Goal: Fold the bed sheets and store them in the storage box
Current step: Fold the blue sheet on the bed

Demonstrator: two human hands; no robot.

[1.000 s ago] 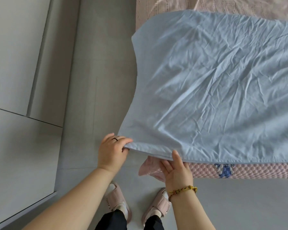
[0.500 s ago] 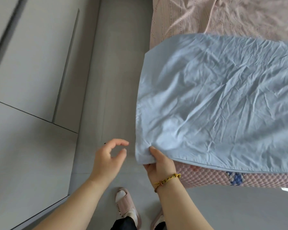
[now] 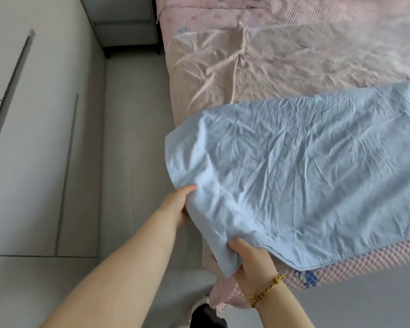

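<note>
The light blue bed sheet (image 3: 294,174), much wrinkled, lies as a broad band across the near part of the pink bed (image 3: 270,67), with its left end raised past the bed's side and its hemmed edge nearest.

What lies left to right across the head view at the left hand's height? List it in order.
Pale grey cabinet doors → grey floor → left hand → crumpled light blue bed sheet, which that hand grips.
</note>
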